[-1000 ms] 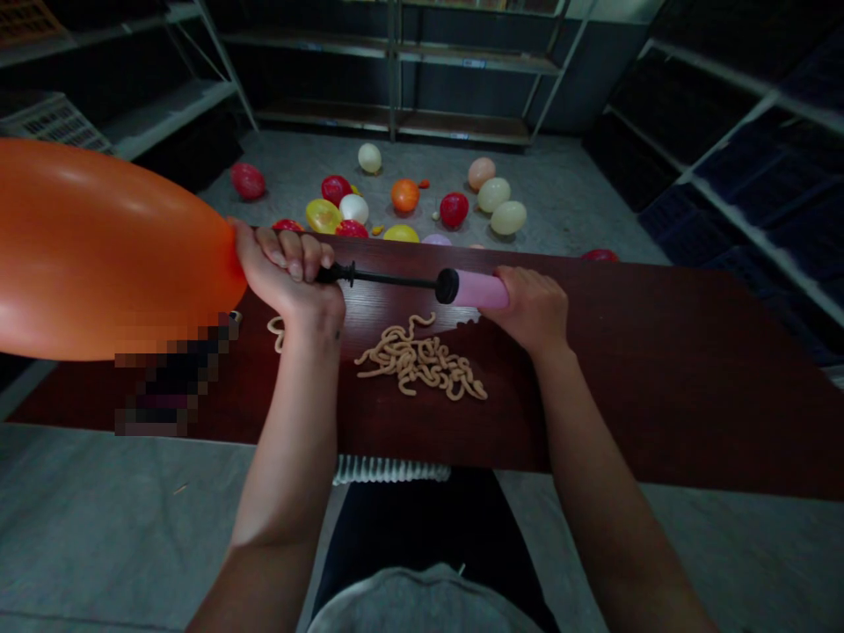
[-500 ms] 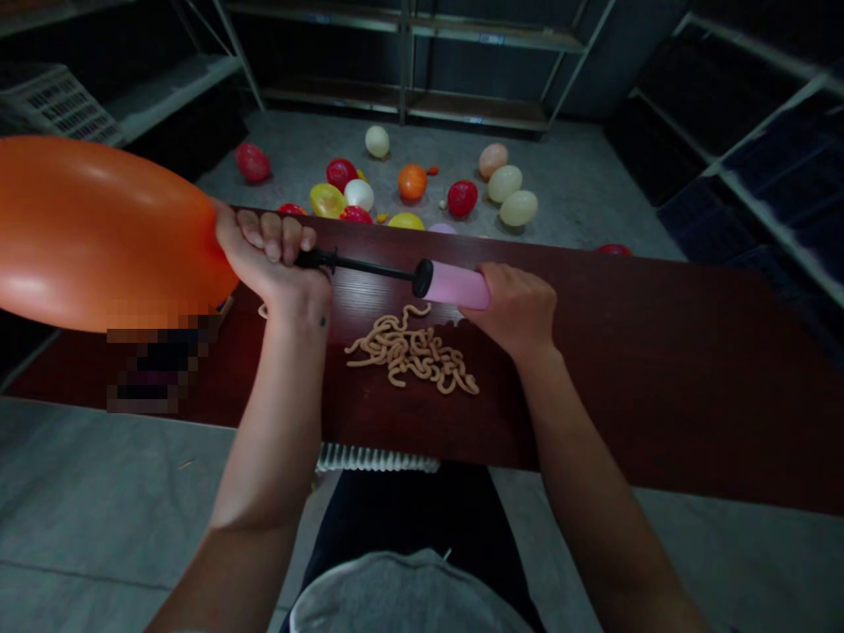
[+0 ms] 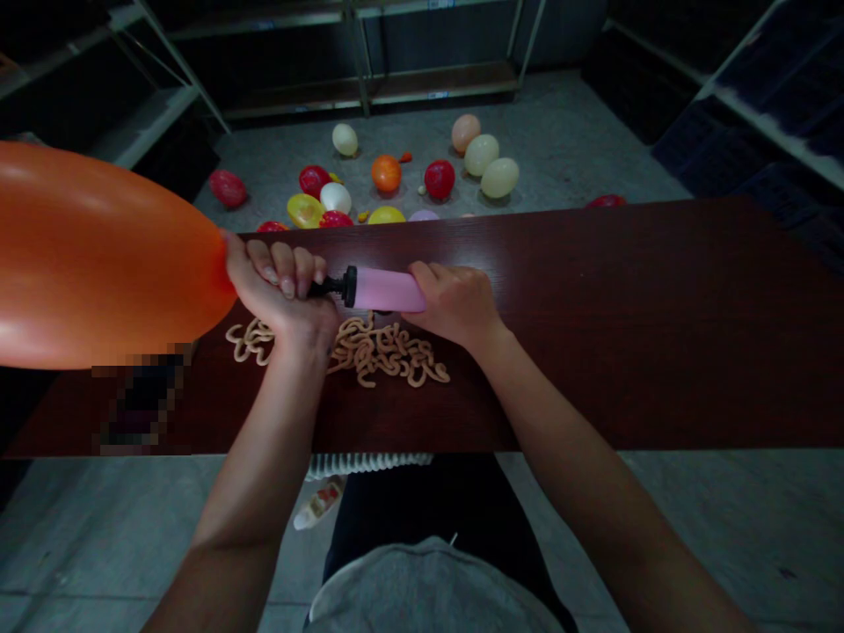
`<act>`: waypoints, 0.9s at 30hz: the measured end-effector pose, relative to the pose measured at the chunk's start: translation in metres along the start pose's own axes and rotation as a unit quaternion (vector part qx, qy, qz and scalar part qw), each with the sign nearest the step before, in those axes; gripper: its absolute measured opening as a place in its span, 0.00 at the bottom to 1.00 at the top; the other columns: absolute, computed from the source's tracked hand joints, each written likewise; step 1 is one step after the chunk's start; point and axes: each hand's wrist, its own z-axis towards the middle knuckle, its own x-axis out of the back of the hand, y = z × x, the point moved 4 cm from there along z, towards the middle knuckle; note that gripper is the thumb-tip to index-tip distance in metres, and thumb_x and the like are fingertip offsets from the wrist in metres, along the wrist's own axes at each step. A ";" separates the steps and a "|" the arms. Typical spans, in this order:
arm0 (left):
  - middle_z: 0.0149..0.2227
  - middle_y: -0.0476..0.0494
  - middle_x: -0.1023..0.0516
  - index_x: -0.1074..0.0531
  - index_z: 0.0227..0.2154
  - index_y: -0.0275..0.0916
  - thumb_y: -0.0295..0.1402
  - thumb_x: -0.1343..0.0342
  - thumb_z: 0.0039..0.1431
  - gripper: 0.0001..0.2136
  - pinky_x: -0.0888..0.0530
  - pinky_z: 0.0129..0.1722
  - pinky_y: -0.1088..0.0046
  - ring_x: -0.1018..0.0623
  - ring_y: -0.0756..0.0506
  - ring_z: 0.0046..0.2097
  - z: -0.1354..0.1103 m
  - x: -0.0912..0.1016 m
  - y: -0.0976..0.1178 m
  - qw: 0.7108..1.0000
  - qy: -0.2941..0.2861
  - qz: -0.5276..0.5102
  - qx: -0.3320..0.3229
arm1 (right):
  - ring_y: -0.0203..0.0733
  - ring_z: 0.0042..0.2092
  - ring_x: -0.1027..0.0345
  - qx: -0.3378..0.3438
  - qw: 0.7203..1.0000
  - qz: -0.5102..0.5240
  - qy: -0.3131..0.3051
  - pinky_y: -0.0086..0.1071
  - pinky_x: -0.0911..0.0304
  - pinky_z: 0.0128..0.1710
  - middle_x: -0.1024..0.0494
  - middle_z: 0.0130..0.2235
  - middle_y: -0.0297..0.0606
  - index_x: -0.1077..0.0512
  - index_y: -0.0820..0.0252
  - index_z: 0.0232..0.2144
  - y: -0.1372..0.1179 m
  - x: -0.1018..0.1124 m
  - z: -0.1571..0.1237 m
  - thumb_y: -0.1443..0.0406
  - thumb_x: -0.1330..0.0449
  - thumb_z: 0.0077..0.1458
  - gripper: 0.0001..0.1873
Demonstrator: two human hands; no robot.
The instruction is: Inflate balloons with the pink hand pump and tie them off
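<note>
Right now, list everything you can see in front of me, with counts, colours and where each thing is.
table: one, dark red-brown, across the middle.
orange balloon: one, orange, inflated, far left.
pump: one, pink barrel with black end, just above the table.
limp balloons: a pile, beige, on the table under the pump.
floor balloons: about fifteen, red, yellow, white, orange, cream, on the grey floor beyond the table.
shelves: several, metal, along the back and sides.
left hand: grips the orange balloon's neck at the pump's tip.
right hand: wrapped around the pump's barrel.
</note>
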 end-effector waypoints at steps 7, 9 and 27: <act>0.14 0.54 0.58 0.55 0.17 0.40 0.42 0.59 0.71 0.26 0.46 0.20 0.71 0.52 0.52 0.16 0.010 0.008 0.005 0.997 0.055 -0.057 0.008 | 0.46 0.38 0.29 -0.013 0.999 -0.004 0.040 0.36 0.46 0.36 0.19 0.39 0.43 0.26 0.60 0.43 0.004 0.006 0.006 0.56 0.44 0.57 0.17; 0.14 0.53 0.55 0.53 0.16 0.40 0.46 0.56 0.70 0.27 0.44 0.21 0.70 0.47 0.52 0.16 0.012 0.010 0.007 0.997 0.063 -0.051 0.008 | 0.46 0.39 0.29 -0.021 0.999 -0.016 0.041 0.36 0.45 0.36 0.20 0.38 0.43 0.26 0.59 0.41 0.008 0.006 0.007 0.56 0.44 0.56 0.16; 0.17 0.55 0.59 0.55 0.18 0.40 0.51 0.61 0.71 0.28 0.49 0.21 0.71 0.54 0.53 0.17 0.029 0.028 0.039 0.973 0.130 -0.184 -0.040 | 0.52 0.41 0.32 -0.084 0.987 -0.114 0.072 0.41 0.45 0.39 0.22 0.40 0.50 0.27 0.61 0.43 0.061 0.006 0.005 0.50 0.44 0.58 0.22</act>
